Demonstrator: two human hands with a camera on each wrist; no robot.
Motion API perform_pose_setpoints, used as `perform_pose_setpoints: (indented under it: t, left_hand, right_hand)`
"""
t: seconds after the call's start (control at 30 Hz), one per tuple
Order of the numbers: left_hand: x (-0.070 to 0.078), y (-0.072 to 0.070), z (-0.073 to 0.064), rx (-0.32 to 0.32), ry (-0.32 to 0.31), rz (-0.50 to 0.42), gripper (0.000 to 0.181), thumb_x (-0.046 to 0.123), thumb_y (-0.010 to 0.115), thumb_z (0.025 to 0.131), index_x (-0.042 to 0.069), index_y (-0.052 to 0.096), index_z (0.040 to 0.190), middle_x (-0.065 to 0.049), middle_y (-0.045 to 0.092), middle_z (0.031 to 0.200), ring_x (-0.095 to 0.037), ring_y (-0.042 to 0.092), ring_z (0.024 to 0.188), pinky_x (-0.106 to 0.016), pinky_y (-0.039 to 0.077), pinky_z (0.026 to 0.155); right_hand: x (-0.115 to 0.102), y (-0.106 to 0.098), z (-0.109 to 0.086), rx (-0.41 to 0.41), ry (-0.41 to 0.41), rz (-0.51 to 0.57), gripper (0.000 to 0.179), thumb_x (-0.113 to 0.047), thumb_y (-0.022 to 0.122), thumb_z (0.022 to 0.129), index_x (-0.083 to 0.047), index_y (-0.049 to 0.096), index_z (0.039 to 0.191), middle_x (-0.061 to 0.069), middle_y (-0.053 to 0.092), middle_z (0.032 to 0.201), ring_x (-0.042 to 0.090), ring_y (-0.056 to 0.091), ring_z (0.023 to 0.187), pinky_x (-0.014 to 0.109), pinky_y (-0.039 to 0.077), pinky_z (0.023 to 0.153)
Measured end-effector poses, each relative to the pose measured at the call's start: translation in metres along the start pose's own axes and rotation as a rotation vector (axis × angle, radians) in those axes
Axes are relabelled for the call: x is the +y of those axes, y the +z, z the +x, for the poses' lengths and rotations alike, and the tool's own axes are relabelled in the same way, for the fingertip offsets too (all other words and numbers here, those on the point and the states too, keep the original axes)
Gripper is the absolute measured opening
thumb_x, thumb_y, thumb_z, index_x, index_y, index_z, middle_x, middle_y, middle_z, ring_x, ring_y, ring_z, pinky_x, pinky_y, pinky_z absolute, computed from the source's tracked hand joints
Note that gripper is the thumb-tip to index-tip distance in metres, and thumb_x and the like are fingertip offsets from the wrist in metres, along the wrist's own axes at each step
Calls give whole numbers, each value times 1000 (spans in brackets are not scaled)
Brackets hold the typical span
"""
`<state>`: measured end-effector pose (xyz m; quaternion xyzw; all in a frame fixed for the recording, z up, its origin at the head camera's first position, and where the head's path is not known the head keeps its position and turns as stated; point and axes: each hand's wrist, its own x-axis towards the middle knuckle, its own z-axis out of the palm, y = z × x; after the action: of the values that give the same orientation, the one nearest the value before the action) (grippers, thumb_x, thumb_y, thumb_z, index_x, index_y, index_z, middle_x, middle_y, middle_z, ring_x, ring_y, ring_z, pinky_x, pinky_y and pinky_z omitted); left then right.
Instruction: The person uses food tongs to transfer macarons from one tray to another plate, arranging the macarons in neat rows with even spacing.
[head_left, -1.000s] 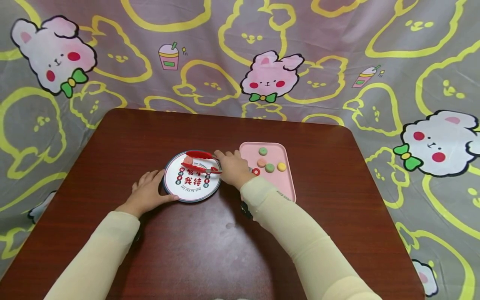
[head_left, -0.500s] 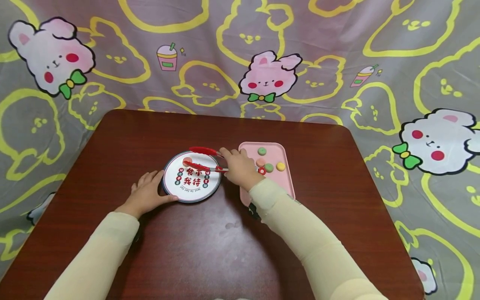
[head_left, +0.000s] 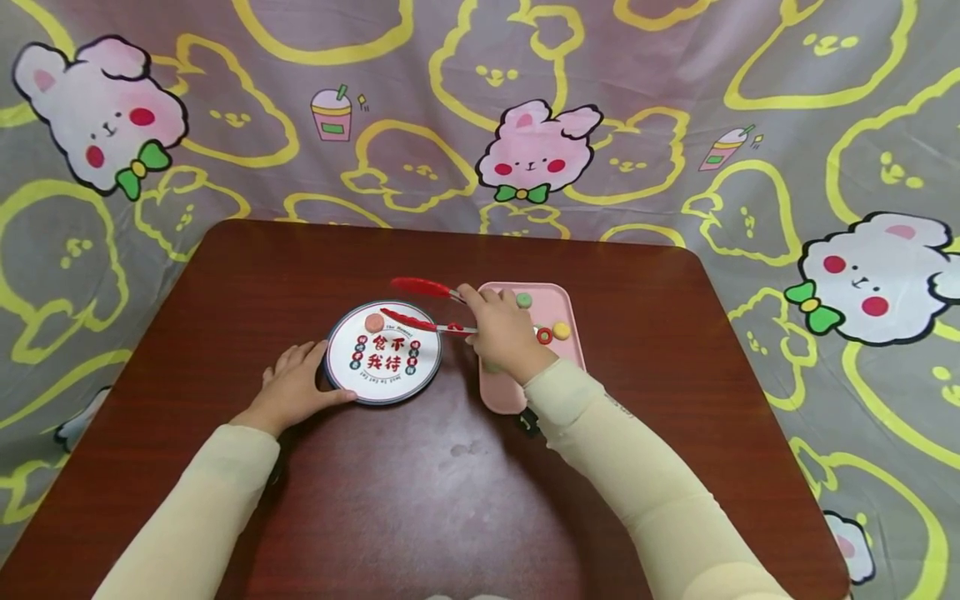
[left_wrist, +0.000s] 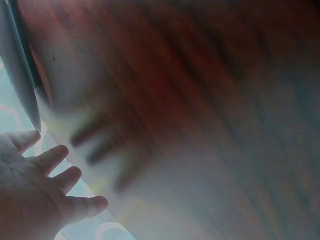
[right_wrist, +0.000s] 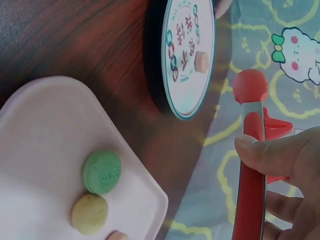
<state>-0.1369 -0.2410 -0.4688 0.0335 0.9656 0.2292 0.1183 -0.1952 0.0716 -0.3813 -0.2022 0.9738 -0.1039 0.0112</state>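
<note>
My left hand (head_left: 296, 387) steadies the round white plate (head_left: 384, 388) at its left rim, thumb along the front edge and fingers extended. In the left wrist view the fingers of that left hand (left_wrist: 37, 187) spread beside the plate's edge (left_wrist: 20, 60). A pink macaron (head_left: 374, 322) lies on the plate's upper left. My right hand (head_left: 510, 329) grips red-tipped tongs (head_left: 411, 321), their tips apart and with nothing between them. One tip overlaps the plate; the other is beyond its far rim. The right wrist view shows thumb and fingers round the tongs (right_wrist: 250, 200).
Below the right hand lies a pink tray (head_left: 501, 400), partly hidden by it. It bears a green macaron (head_left: 523, 301), a yellow macaron (head_left: 562, 332) and others that the hand covers. A patterned curtain (head_left: 420, 75) hangs behind the brown table (head_left: 420, 500).
The tongs have spread and drawn away to the right with my right hand, which is now over the tray. The pink macaron, earlier between the tips, stays on the plate. My left hand keeps still.
</note>
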Motion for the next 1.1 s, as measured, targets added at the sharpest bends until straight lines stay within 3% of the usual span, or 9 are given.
perform_pose_setpoints:
  t: [0.3, 0.47, 1.1]
  left_hand:
    - [0, 0, 2, 1, 0, 4, 114, 69, 69, 71, 0, 25, 150, -32, 25, 149, -54, 12, 137, -76, 10, 100]
    - [0, 0, 2, 3, 4, 7, 113, 69, 70, 72, 0, 25, 149, -33, 25, 148, -54, 12, 137, -76, 11, 99]
    - [0, 0, -1, 12, 9, 1, 112, 68, 70, 72, 1, 26, 150, -32, 25, 148, -54, 12, 137, -76, 11, 99]
  right_hand:
    - [5, -15, -10, 68, -8, -4, 73, -19, 79, 79, -21, 40, 141, 10, 56, 132, 34, 47, 116, 52, 51, 75]
    - [10, -19, -16, 101, -4, 24, 74, -14, 78, 78, -21, 41, 142, 11, 56, 132, 32, 46, 115, 50, 51, 72]
    - [36, -22, -42, 172, -28, 38, 81, -13, 82, 70, -15, 43, 141, 14, 55, 132, 39, 48, 116, 53, 46, 87]
